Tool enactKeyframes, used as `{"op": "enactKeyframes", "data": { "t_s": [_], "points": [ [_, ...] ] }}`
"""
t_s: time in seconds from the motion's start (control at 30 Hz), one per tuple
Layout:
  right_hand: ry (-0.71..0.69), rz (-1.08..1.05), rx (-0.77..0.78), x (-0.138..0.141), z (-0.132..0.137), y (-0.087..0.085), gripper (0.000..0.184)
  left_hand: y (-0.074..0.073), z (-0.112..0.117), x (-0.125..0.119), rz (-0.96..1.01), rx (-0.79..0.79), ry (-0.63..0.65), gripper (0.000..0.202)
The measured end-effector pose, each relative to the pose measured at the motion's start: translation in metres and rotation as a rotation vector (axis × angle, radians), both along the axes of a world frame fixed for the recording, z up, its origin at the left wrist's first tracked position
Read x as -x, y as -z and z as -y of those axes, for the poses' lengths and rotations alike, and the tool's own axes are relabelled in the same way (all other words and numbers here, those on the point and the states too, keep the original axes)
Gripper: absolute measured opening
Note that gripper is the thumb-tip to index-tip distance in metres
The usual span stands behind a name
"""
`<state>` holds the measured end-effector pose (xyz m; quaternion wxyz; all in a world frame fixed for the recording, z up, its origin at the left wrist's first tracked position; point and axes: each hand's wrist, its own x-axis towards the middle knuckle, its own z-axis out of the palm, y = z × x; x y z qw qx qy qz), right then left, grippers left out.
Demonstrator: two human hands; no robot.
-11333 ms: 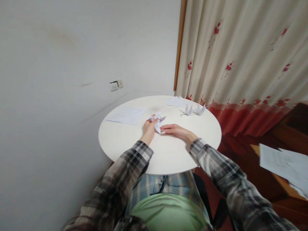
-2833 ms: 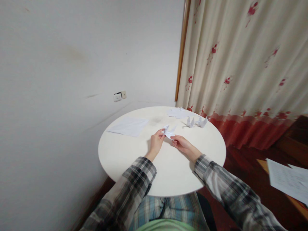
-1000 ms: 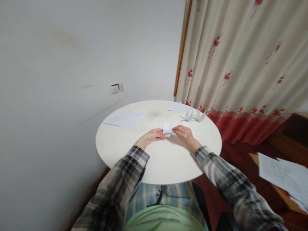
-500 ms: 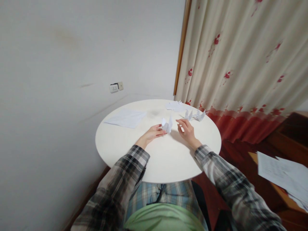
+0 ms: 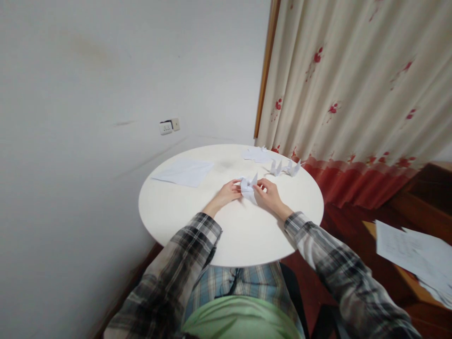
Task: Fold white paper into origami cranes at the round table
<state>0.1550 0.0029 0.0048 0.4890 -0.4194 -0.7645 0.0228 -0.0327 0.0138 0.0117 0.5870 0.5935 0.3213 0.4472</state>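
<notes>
A white folded paper crane (image 5: 249,187) is held between my two hands over the middle of the round white table (image 5: 240,235). My left hand (image 5: 229,193) pinches its left side with the fingers closed. On its right side, my right hand (image 5: 269,193) grips the paper between thumb and fingers. One pointed flap of the crane stands up between the hands. Beyond my right hand, two more paper cranes stand on the table, a nearer-left crane (image 5: 275,168) and a right-hand crane (image 5: 292,168).
A flat white paper sheet (image 5: 185,173) lies at the table's left. More white paper (image 5: 256,154) lies at the far edge. A wall with a socket (image 5: 165,127) is on the left, a flowered curtain (image 5: 339,108) behind. Papers (image 5: 413,254) rest on wooden furniture at the right.
My right hand has moved left and closed on the crane's right side; it was apart with fingers spread. The crane has shifted slightly right and turned in my left hand.
</notes>
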Motion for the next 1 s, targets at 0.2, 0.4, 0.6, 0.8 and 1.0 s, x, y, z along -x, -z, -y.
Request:
{"op": "enactKeyframes", "data": {
  "t_s": [0.2,0.4,0.6,0.8,1.0],
  "points": [
    [0.014,-0.078,0.090,-0.001,-0.002,0.001,0.018,-0.003,0.002,0.000,-0.037,-0.021,-0.086,0.036],
    [-0.024,-0.069,0.150,0.001,-0.001,0.002,0.016,0.006,-0.005,-0.001,-0.037,-0.023,-0.172,0.027],
    [0.058,-0.062,0.152,0.001,-0.004,0.003,0.021,0.004,-0.003,-0.003,0.072,0.055,-0.235,0.024],
    [0.086,-0.114,0.182,-0.001,-0.007,0.005,0.022,0.003,-0.001,-0.003,0.162,0.100,-0.239,0.017],
    [0.049,-0.174,0.186,-0.001,-0.008,0.004,0.023,0.006,-0.002,-0.003,0.226,0.118,-0.220,0.016]
  ]
}}
